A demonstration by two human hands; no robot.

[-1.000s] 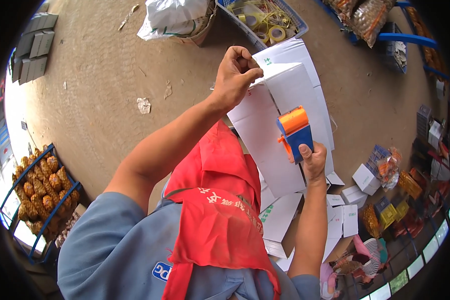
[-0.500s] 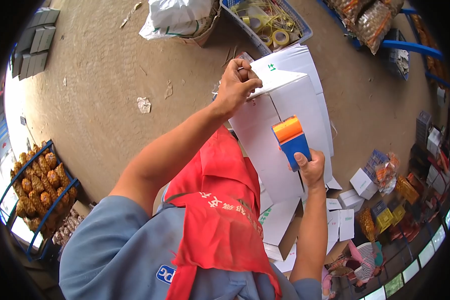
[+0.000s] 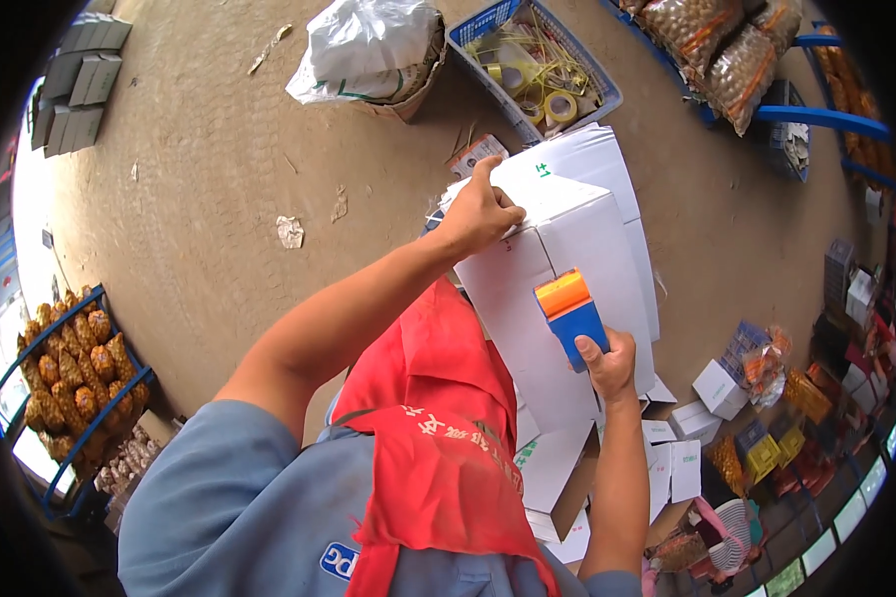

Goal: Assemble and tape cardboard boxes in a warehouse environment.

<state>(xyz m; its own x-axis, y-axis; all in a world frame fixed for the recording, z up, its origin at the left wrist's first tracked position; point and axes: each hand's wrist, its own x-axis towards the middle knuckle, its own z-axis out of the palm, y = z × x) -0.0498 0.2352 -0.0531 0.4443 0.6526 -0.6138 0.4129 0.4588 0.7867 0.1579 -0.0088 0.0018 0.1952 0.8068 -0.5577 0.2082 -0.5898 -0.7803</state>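
A white cardboard box (image 3: 513, 328) with a centre seam stands in front of me. My left hand (image 3: 480, 214) rests at its far left corner, holding the edge there. The index finger stretches away over the top and the other fingers are curled, partly hidden. My right hand (image 3: 612, 366) is closed round the handle of a blue tape dispenser (image 3: 575, 326) loaded with a wide orange-yellow roll. The dispenser is over the box, close to the seam, with its roll facing away from me.
Beyond the box is a blue plastic basket (image 3: 612, 98) with tape rolls and yellow straps, beside a sack (image 3: 368, 50) in white plastic. Folded white cartons (image 3: 558, 463) lie at lower right. Blue racks with netted produce (image 3: 85, 373) stand left and far right. People (image 3: 732, 532) are at lower right.
My left hand has gone from a loose pinch over the box corner to resting on it, index finger extended. The dispenser has shifted slightly toward me.
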